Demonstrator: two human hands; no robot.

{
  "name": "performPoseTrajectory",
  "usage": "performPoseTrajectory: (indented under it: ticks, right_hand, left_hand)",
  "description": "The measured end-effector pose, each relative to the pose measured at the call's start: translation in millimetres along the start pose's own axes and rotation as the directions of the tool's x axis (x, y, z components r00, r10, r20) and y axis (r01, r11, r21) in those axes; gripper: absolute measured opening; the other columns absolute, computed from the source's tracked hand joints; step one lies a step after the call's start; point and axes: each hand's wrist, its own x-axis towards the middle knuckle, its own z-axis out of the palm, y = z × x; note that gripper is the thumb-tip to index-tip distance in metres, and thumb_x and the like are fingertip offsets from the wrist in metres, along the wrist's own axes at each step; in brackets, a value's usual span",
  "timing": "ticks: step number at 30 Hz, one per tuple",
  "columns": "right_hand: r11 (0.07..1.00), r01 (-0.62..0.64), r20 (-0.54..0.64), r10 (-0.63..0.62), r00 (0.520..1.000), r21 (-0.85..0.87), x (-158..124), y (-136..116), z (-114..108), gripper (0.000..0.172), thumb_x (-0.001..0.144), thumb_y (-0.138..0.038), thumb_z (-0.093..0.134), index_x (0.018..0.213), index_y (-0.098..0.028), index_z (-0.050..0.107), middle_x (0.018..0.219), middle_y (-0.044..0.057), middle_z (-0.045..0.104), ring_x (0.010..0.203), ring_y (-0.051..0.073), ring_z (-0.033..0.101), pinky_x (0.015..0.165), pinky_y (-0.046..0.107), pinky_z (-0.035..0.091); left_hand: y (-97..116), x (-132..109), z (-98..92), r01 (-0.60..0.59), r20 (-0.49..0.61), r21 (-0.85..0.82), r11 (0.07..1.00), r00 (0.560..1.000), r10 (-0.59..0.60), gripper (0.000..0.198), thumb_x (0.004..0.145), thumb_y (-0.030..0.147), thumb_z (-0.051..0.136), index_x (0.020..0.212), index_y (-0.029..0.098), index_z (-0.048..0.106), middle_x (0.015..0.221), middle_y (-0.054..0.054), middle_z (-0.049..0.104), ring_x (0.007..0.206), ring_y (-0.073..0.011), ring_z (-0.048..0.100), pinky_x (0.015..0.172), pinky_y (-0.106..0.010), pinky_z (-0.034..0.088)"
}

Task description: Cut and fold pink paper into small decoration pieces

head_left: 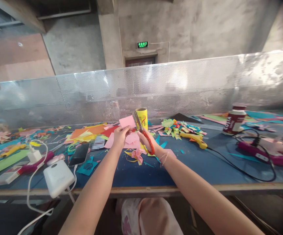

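My left hand (122, 135) pinches a small pink paper piece (127, 121) by its lower edge and holds it above the table. In my right hand (145, 141) is a pair of scissors (150, 143) with orange-red handles, its blades pointing up just right of the paper. Whether the blades touch the paper I cannot tell. Beneath my hands lie more pink paper sheets (132, 141) and a small pink paper flower (137, 156). Close behind the scissors stands a yellow cylinder (142, 118) with printed lettering.
Orange paper (85, 133) and many scraps lie left. A phone (79, 154), a white power bank (58, 178) and cables are near the left front. To the right are a yellow glue gun (194, 139), a coffee bottle (234, 120) and a purple power strip (263, 154). A perforated metal screen (200, 88) stands behind.
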Motion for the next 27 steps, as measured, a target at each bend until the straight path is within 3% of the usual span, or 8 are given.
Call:
performPoseTrajectory:
  ticks: [5,10,13,16,19,24,27]
  right_hand:
    - [0.995,0.089,0.057,-0.087,0.995,-0.037,1,4,0,0.024,0.076,-0.043,0.051,0.076,-0.021,0.041,0.064,-0.003,0.042,0.055,0.011,0.040,0.054,0.027,0.039]
    - [0.997,0.027,-0.030,-0.029,0.999,-0.068,5,4,1,0.024,0.074,-0.043,0.053,0.077,-0.022,0.042,0.062,-0.003,0.046,0.048,0.012,0.046,0.049,0.028,0.040]
    - [0.997,0.021,-0.144,-0.031,0.989,-0.069,9,3,-4,0.023,0.073,-0.041,0.055,0.079,-0.022,0.043,0.064,-0.001,0.051,0.051,0.014,0.050,0.049,0.029,0.042]
    - [0.995,0.062,-0.253,-0.081,0.964,-0.082,14,7,-12,0.023,0.071,-0.037,0.057,0.085,-0.022,0.044,0.066,-0.001,0.053,0.056,0.014,0.052,0.054,0.029,0.044]
    - [0.994,0.087,-0.324,-0.106,0.940,-0.072,20,15,-22,0.020,0.069,-0.033,0.057,0.080,-0.021,0.045,0.074,0.000,0.054,0.064,0.015,0.054,0.060,0.030,0.046]
    - [0.995,0.005,-0.282,0.022,0.959,0.097,27,25,-31,0.024,0.061,-0.031,0.062,0.075,-0.020,0.045,0.077,0.000,0.053,0.066,0.014,0.056,0.058,0.028,0.049]
    - [0.980,-0.053,-0.223,0.097,0.970,0.192,26,23,-29,0.028,0.059,-0.031,0.065,0.075,-0.020,0.045,0.077,0.000,0.053,0.063,0.013,0.057,0.055,0.027,0.049]
  left_hand:
    - [0,3,-1.6,-0.005,-0.057,-0.031,1.000,0.998,0.003,0.022,0.049,0.022,0.073,0.064,0.011,0.062,0.055,-0.001,0.062,0.051,-0.0090,0.054,0.057,-0.024,0.042]
    - [-5,6,-4.6,0.004,-0.042,0.046,0.999,0.999,-0.002,0.018,0.049,0.018,0.069,0.061,0.013,0.056,0.052,0.002,0.057,0.049,-0.0080,0.051,0.054,-0.023,0.040]
    - [-7,5,-5.0,0.012,0.043,0.197,0.980,0.999,-0.021,0.019,0.051,0.016,0.065,0.068,0.014,0.056,0.053,0.003,0.056,0.046,-0.0078,0.049,0.049,-0.022,0.038]
    - [-8,3,-3.2,0.002,0.162,0.310,0.951,0.985,-0.055,0.039,0.050,0.010,0.064,0.087,0.016,0.055,0.057,0.003,0.058,0.045,-0.0078,0.048,0.048,-0.021,0.036]
    - [-9,1,-1.4,-0.025,0.234,0.346,0.938,0.970,-0.060,0.049,0.047,0.005,0.064,0.092,0.018,0.053,0.059,0.003,0.059,0.047,-0.0080,0.049,0.049,-0.020,0.036]
    - [-13,3,-3.4,-0.083,0.208,0.351,0.933,0.978,0.009,0.046,0.051,0.008,0.064,0.094,0.017,0.055,0.067,0.000,0.062,0.059,-0.0115,0.055,0.054,-0.021,0.040]
    - [-15,4,-5.4,-0.081,0.187,0.312,0.947,0.982,0.022,0.030,0.057,0.016,0.064,0.086,0.015,0.060,0.077,-0.005,0.064,0.068,-0.0135,0.058,0.060,-0.024,0.044]
